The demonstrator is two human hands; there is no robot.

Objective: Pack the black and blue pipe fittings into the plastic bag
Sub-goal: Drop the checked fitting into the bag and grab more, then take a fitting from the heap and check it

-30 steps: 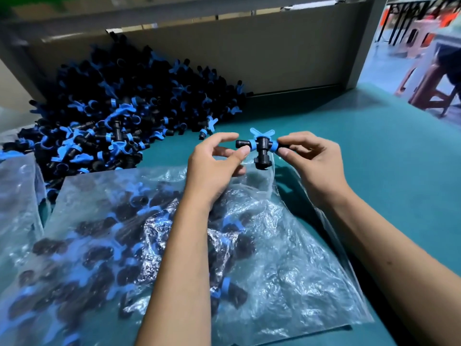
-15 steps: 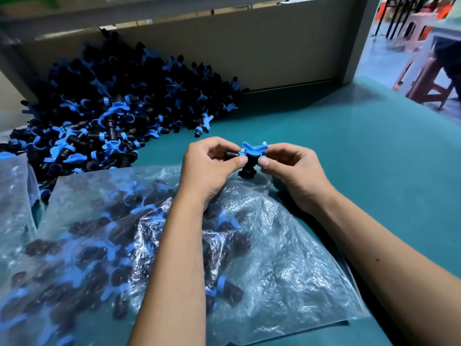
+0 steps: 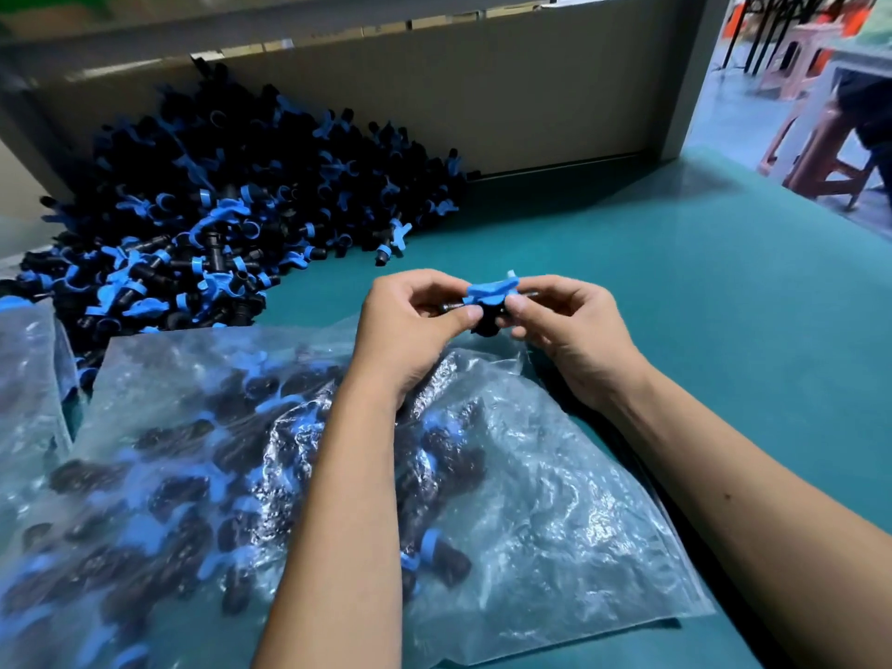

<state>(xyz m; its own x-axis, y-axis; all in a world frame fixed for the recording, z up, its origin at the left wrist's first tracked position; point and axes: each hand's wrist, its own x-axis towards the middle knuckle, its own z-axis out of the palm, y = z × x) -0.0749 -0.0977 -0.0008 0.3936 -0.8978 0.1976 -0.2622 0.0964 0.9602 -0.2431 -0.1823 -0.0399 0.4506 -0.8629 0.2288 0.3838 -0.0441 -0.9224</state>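
Both hands on one fitting, above the bag's far edge.

I see the teal table (image 3: 675, 330), the loose pile (image 3: 231, 210) far left, the plastic bag (image 3: 555, 523) part-filled. My left hand (image 3: 410, 321) and right hand (image 3: 574, 330) pinch a fitting (image 3: 487, 301), long axis left-right, black stub down, blue wings up. It sits nearer me than half a second ago.

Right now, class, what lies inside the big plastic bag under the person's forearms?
Inside the plastic bag lie many black and blue pipe fittings, blurred through the film. The left forearm covers some, so no count is possible. Its right part looks empty.
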